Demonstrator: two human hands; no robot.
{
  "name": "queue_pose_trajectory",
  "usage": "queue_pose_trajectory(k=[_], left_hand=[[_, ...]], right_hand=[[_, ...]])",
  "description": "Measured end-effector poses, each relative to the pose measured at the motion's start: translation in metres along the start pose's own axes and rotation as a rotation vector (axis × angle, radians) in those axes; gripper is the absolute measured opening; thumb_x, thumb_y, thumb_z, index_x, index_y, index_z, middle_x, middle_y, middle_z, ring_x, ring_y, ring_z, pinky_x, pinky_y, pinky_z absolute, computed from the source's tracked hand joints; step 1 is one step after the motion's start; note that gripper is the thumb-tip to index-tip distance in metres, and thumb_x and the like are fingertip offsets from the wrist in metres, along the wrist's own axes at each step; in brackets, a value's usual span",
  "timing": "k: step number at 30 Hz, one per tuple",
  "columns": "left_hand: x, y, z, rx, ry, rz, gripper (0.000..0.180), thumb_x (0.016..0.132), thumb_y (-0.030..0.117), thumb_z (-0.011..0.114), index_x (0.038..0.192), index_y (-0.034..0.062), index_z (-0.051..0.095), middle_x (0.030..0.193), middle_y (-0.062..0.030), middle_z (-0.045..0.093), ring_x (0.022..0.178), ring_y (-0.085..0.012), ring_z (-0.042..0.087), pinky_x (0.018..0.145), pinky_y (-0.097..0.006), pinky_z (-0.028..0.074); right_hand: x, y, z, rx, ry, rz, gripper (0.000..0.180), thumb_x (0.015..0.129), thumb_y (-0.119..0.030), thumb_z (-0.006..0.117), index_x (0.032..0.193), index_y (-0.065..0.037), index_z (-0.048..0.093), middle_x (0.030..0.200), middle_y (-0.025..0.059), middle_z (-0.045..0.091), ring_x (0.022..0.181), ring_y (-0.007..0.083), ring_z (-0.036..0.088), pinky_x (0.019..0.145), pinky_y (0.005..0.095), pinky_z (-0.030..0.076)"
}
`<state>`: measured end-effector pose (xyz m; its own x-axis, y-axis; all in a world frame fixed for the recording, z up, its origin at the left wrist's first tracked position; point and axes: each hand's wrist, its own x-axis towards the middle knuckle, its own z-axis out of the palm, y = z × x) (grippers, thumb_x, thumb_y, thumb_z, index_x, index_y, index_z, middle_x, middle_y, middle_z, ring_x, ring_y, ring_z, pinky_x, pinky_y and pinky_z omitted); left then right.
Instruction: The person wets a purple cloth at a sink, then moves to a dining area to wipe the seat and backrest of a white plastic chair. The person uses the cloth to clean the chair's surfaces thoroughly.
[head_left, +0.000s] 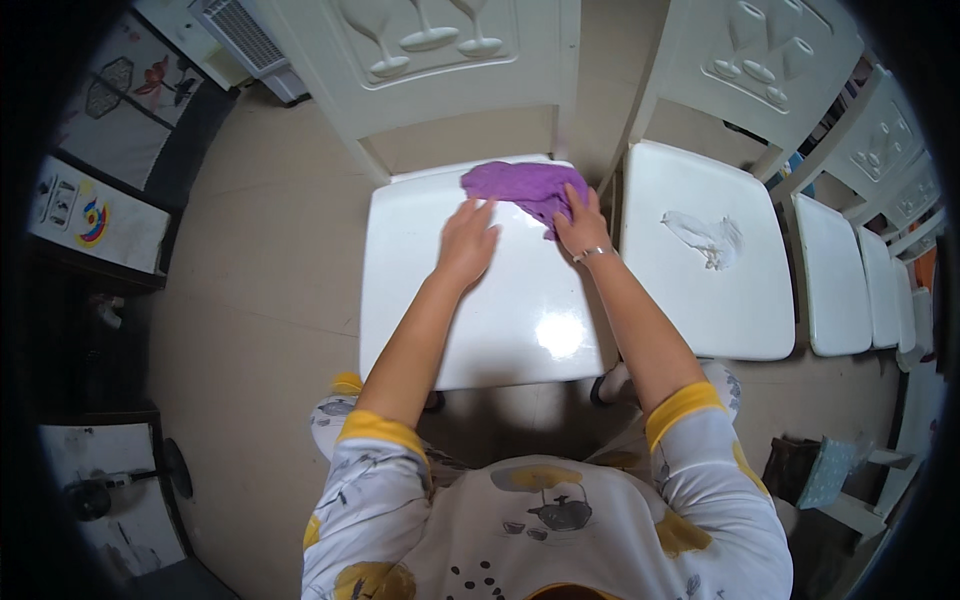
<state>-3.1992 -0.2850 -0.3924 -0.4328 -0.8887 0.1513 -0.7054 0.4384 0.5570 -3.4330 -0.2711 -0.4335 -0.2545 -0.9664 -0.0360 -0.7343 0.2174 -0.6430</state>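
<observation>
A crumpled purple cloth [520,184] lies along the back of a glossy white chair seat [500,290] in front of me. My right hand [583,228], with a band at its wrist, grips the cloth's right end, its fingers partly over the fabric. Just below the cloth's left end, my left hand [468,242] rests over the seat with its fingers stretched out and nothing in them. The left fingertips come close to the cloth's lower edge; whether they touch it I cannot tell.
Behind the seat rises a white chair back [440,60] with moulded goblets. A second white chair [700,300] stands close on the right, a crumpled white piece [712,240] on its seat. More white chairs [835,280] line up beyond. A fan [130,480] is at lower left.
</observation>
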Motion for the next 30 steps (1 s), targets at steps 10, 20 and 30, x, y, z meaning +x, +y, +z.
queue_pose_trajectory(k=[10, 20, 30], left_hand=[[-0.089, -0.073, -0.069, 0.246, 0.029, -0.413, 0.057, 0.089, 0.022, 0.059, 0.141, 0.0065, 0.042, 0.149, -0.0195, 0.034, 0.141, -0.0328, 0.026, 0.114, -0.048, 0.021], [-0.094, -0.027, -0.043, 0.056, 0.038, -0.054, 0.05, 0.087, 0.014, 0.058, 0.136, 0.007, 0.048, 0.144, -0.0217, 0.041, 0.136, -0.0378, 0.034, 0.112, -0.046, 0.027], [-0.099, -0.097, -0.074, 0.042, 0.25, -0.641, 0.063, 0.083, 0.028, 0.068, 0.134, -0.0015, 0.047, 0.137, -0.022, 0.047, 0.127, -0.0367, 0.045, 0.104, -0.042, 0.038]], right_hand=[[-0.007, 0.002, -0.002, -0.044, 0.059, -0.035, 0.059, 0.082, -0.021, 0.055, 0.139, -0.011, 0.043, 0.141, 0.0211, 0.042, 0.121, 0.0427, 0.048, 0.104, 0.0435, 0.04], [-0.132, -0.081, 0.01, -0.101, -0.107, -0.649, 0.036, 0.076, -0.007, 0.062, 0.112, -0.007, 0.065, 0.116, 0.0162, 0.063, 0.101, 0.0343, 0.056, 0.094, 0.0419, 0.044], [-0.037, 0.033, -0.003, 0.217, 0.184, 0.046, 0.055, 0.085, -0.027, 0.066, 0.126, 0.007, 0.053, 0.128, 0.0259, 0.055, 0.115, 0.034, 0.055, 0.1, 0.0383, 0.042]])
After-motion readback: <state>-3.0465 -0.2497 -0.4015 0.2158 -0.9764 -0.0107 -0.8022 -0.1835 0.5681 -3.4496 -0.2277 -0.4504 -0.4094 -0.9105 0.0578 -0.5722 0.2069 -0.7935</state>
